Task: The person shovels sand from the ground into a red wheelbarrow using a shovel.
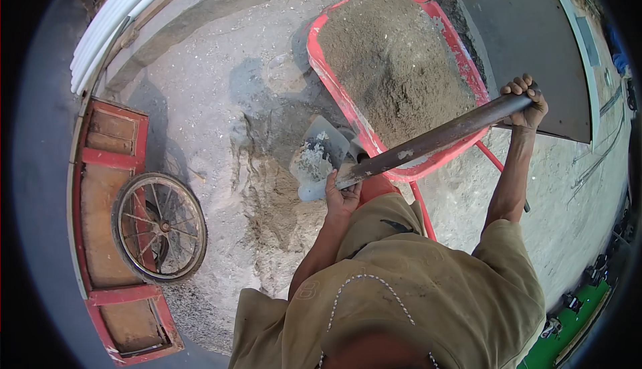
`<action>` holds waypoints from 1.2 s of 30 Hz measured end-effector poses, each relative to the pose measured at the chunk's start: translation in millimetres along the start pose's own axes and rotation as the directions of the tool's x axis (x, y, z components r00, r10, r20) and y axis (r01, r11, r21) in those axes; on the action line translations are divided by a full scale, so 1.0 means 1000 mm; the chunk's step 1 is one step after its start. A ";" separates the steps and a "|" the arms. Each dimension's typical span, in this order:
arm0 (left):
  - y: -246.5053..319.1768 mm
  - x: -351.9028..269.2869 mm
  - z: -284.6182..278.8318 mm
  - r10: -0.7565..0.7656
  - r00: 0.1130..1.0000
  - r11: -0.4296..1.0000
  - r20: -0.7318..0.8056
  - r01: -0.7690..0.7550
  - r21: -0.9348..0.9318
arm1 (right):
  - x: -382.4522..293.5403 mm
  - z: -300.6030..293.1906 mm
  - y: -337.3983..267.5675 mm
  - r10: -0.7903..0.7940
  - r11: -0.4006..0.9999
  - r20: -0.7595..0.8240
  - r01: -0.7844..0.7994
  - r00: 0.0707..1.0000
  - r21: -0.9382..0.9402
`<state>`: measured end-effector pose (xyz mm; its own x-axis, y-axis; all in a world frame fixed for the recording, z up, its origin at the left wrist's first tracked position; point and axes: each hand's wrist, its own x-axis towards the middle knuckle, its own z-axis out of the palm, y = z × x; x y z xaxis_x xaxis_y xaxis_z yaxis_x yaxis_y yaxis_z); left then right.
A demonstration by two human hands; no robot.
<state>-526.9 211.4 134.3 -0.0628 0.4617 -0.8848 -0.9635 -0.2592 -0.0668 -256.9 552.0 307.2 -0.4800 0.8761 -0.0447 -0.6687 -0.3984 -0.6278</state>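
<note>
A shovel with a thick, dark handle slants across the front end of a red wheelbarrow. My right hand is wrapped around the top end of the handle. Down at the neck, close to the blade, my left hand grips the shovel from beneath. The worn, pale-crusted metal blade is over a low patch of sand on the ground. Heaped sand fills the wheelbarrow's tray nearly to its rim.
A spoked wheel stands against a red-framed wooden panel at left. White pipes lie along a concrete kerb. A grey sheet borders the wheelbarrow's right side. Red wheelbarrow handles extend near my legs.
</note>
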 end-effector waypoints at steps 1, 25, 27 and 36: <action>0.020 -0.013 -0.027 0.082 0.995 0.996 -0.057 -0.083 -0.022 | -0.004 0.002 0.040 0.057 0.997 -0.006 -0.057 0.998 0.047; -0.004 -0.170 -0.510 0.389 0.831 0.559 -0.398 -0.556 -0.615 | -0.326 0.205 0.287 0.751 0.192 0.097 -0.076 0.653 -0.978; 0.007 -0.150 -0.494 0.306 0.852 0.592 -0.424 -0.519 -0.616 | -0.333 0.225 0.275 0.672 0.207 0.223 0.110 0.706 -0.972; 0.079 -0.052 -0.323 0.298 0.946 0.590 -0.125 -0.286 -0.755 | -0.326 0.304 0.263 0.366 -0.003 0.499 0.537 0.786 -0.844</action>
<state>-515.8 -106.7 25.8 -0.3139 0.2533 -0.9150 -0.3545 -0.9253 -0.1346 -448.9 79.1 393.5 -0.9050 0.4074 0.1229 0.2231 0.7003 -0.6781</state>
